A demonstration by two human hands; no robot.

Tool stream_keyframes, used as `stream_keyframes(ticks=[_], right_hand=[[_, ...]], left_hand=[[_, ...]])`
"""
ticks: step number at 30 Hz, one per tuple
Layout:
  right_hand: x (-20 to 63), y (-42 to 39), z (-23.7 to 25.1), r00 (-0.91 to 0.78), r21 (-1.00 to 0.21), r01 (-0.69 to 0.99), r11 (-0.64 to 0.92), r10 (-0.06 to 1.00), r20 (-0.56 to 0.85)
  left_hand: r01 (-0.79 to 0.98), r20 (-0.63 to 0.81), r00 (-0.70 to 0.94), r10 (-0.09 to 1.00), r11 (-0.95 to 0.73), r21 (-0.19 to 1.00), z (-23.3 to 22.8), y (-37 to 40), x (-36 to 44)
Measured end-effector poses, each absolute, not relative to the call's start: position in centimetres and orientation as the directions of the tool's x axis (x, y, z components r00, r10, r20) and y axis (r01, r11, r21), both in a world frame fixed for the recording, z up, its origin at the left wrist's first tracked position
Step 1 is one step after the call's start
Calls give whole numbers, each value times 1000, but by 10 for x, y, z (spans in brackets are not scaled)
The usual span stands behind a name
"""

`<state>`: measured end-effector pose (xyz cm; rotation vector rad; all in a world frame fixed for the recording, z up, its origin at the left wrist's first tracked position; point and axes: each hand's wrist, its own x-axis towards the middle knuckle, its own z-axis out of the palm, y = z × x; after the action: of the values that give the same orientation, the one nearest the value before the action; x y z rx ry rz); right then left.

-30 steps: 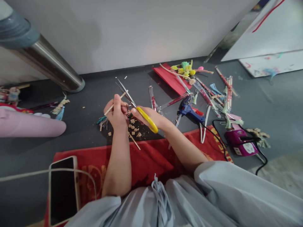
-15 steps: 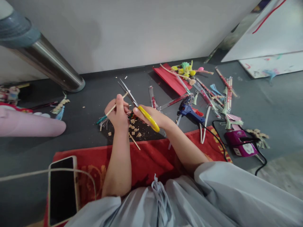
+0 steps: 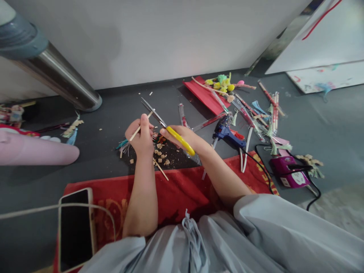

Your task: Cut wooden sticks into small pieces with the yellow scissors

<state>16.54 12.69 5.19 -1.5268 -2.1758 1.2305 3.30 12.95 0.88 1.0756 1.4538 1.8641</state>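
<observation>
My left hand [image 3: 141, 134] is closed on a thin wooden stick [image 3: 135, 132], thumb laid along it, with the stick slanting up to the right. In my right hand [image 3: 182, 137] is a pair of scissors [image 3: 180, 140] with yellow handles. The scissor blades lie across the upper end of the stick, nearly closed together. Beneath the hands, small wood scraps [image 3: 160, 154] and crumbs are scattered on the dark surface. Another wooden stick [image 3: 160, 169] lies partly over the edge of the red towel [image 3: 176, 189].
A blue glue gun [image 3: 227, 133] lies to the right, its black cord near a purple box [image 3: 290, 172]. Behind it are a red envelope [image 3: 203, 96] and several wrapped sticks. A phone [image 3: 75, 229] with a cable rests front left, a pink cylinder [image 3: 40, 151] at left, and a metal post [image 3: 65, 72] behind.
The scissor blades have closed further across the stick, and the yellow handle has swung slightly right. My left hand stays almost in place.
</observation>
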Motion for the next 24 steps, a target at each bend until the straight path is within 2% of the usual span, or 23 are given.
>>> stream_keyframes(ticks=[6, 10, 16, 21, 24], right_hand=[[168, 129, 56, -393, -707, 701, 89, 876, -279], [174, 133, 55, -344, -701, 709, 81, 907, -243], [183, 139, 51, -169, -587, 810, 23, 966, -195], [182, 140, 50, -163, -538, 843, 17, 960, -225], [181, 140, 49, -145, -510, 860, 6, 962, -232]], left_hand=[[-26, 180, -502, 846, -222, 975, 8, 131, 36], [-45, 177, -448, 876, -220, 974, 7, 134, 37], [-87, 115, -463, 879, -175, 981, 2, 140, 37], [-82, 134, -467, 874, -194, 978, -1, 143, 37], [-114, 65, -475, 878, -135, 984, -3, 145, 35]])
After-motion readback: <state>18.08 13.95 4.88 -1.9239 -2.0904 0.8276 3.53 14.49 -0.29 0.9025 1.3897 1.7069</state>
